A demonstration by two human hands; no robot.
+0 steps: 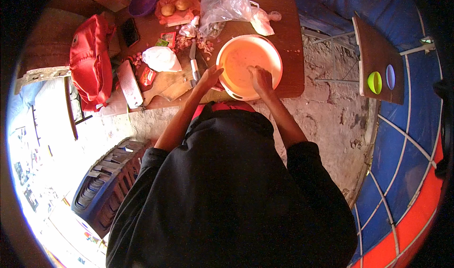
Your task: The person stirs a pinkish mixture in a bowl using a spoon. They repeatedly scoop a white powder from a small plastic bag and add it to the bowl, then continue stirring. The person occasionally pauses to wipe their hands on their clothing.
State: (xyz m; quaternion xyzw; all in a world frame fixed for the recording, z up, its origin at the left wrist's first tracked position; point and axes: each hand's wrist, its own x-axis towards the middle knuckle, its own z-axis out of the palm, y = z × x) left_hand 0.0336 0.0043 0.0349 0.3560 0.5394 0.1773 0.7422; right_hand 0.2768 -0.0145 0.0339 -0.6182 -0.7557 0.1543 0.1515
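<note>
A round orange basin (244,51) with slots near its rim stands at the front of the wooden table (294,55). My left hand (212,77) grips the basin's left rim, thumb on top and fingers underneath. My right hand (261,79) reaches over the near right rim into the basin, its fingers bent and pointing down. Whether those fingers pinch anything is too blurred to tell. Left of the basin a knife (193,60) with a white and grey handle lies across a wooden cutting board (173,87). A white plastic bag (161,59) rests on the board's far end.
A metal grater (129,84) and a red bag (90,62) are on the left. Behind lie a phone (130,32), a purple bowl (143,3), potatoes (182,4) on red plastic, peelings (205,45) and a clear plastic bag (225,5). A dark plastic chair (110,183) stands behind left.
</note>
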